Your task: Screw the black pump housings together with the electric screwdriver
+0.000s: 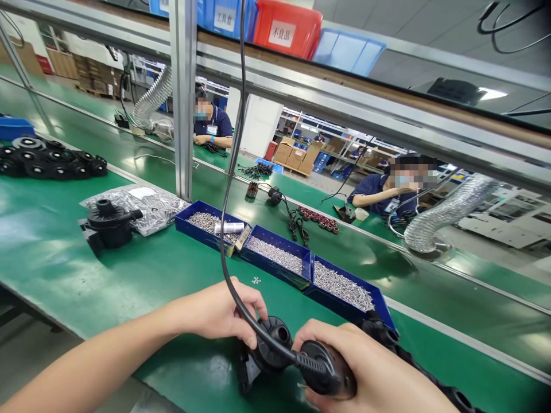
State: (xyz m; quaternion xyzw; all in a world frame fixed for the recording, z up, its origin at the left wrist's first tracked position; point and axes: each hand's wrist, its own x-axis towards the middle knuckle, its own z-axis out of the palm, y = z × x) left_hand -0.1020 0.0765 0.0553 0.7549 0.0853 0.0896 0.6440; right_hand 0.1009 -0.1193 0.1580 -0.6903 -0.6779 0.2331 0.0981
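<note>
Black plastic housing: round, with a short open nozzle on top. It sits on the green worktop at its near edge, between the two hands.
Left hand: fingers closed on the housing's left side, fingertips pressed to its rim. The bare forearm comes in from the lower left.
Right hand: fingers wrapped tight round a black power screwdriver, just right of the housing. The bit end is hidden by the hand.
Cable: black. It leaves the screwdriver's ribbed end, crosses over the housing and rises out of the top of the view.
Blue trays: three in a slanting row beyond the hands, each heaped with silver screws. A few loose screws lie just in front of them.
Assembled pump: black, standing to the left, touching a clear bag of screws.
Round black parts: clustered at the far left.
Co-workers: two people in dark blue shirts sit across the next line.
</note>
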